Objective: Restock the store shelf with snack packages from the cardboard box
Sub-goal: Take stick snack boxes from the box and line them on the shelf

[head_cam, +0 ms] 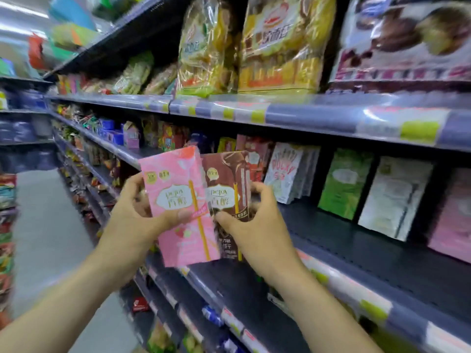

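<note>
Pink snack box (175,200) sits clamped in the left hand (130,215), brown box (226,179) in the right hand (257,225) (side by side, upright), just before the shelf (356,250); next, I'd judge, each needs slotting into its row.

I see bright overhead light glaring off the shelf rail (369,115). Motion blur smears everything, and the edges bow.

Two flat snack boxes are held upright, side by side, just in front of the dark shelf (356,253). The pink box (178,207), with a yellow biscuit stick printed down its face, is gripped by the left hand (135,212). The brown box (229,189) of the same design is tucked partly behind the pink one's right edge and pinched by the right hand (254,220) — both lean with their tops to the left.
</note>
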